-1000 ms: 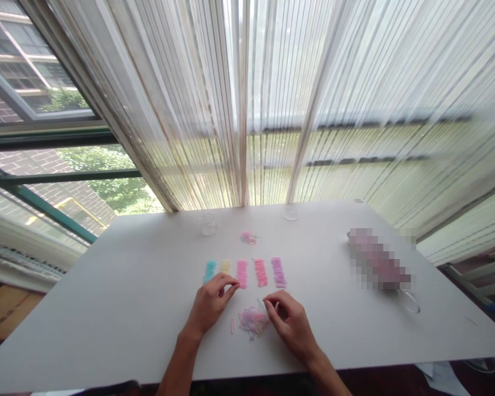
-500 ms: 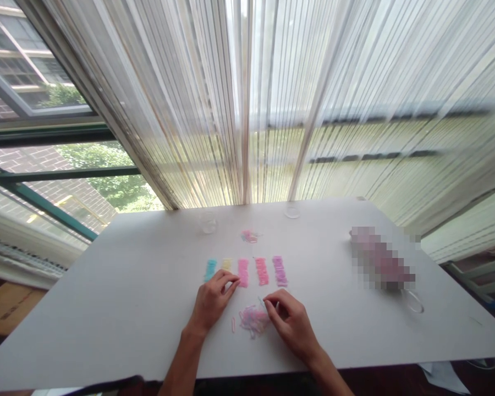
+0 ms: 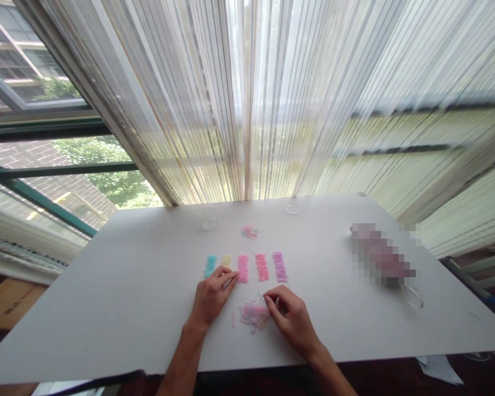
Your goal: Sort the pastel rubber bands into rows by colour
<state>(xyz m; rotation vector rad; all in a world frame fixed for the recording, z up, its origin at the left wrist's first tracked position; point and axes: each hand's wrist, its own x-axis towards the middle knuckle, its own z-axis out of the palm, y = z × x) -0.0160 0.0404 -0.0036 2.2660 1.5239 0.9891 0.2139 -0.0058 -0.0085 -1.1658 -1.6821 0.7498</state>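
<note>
My left hand [image 3: 215, 291] has its thumb and index finger pinched together at the lower left of a row of pink pieces [image 3: 243, 268]; whether anything is between the fingertips is too small to see. My right hand [image 3: 289, 316] is closed in a pinch on a thin pale-blue piece [image 3: 261, 297], over the edge of a mixed pile [image 3: 253, 316] of small pastel loop-shaped pieces. One loose pink loop [image 3: 233, 319] lies left of this pile. Neat rows of blue [image 3: 210, 265], yellow [image 3: 226, 259], coral [image 3: 262, 267] and purple [image 3: 279, 267] pieces flank the pink row.
Farther back on the white table [image 3: 148, 286] lies a smaller mixed pile [image 3: 249, 231]. A clear cup [image 3: 209, 220] and a clear round lid [image 3: 292, 208] are near the back edge. A blurred-out pinkish object [image 3: 381, 256] with a strap loop [image 3: 413, 297] lies on the right.
The view has shifted slightly, so the table sits a little higher. Both hands keep nearly the same places and the same pinched shape.
</note>
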